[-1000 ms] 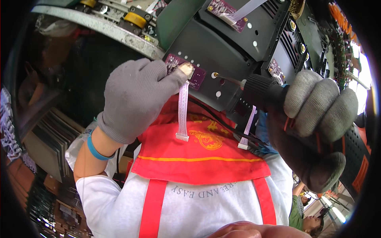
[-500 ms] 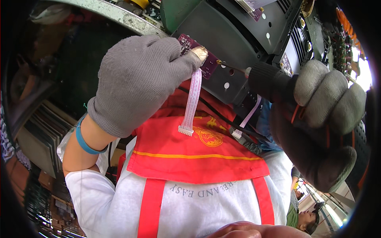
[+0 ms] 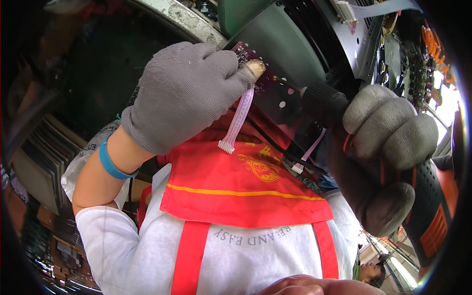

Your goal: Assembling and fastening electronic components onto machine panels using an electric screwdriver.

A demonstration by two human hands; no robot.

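Note:
My left hand (image 3: 187, 98), in a grey knit glove, is closed on a small purple circuit board (image 3: 242, 53). Its thumb, worn pale at the tip, presses the board against a dark metal panel (image 3: 275, 42). From the board hangs a white-and-purple ribbon cable (image 3: 240, 115) with a white plug at its end. My gloved right hand (image 3: 388, 128) is wrapped round a black-and-orange power drill (image 3: 320, 101). The drill's thin bit points left, its tip at a small brass-coloured screw (image 3: 275, 78) by the board's right end. The fingers hide part of the board.
A second ribbon cable (image 3: 314, 145) hangs beneath the panel, near a black cord (image 3: 268, 140). Another connector with a grey flat cable (image 3: 383, 9) sits at the upper right. A pale metal edge (image 3: 182, 19) runs along the top left. Another person (image 3: 372, 272) appears at the lower right.
My left hand and the board have shifted slightly right in view. My right hand and the drill have come left, showing more of the drill's body. The grey flat cable has come into view.

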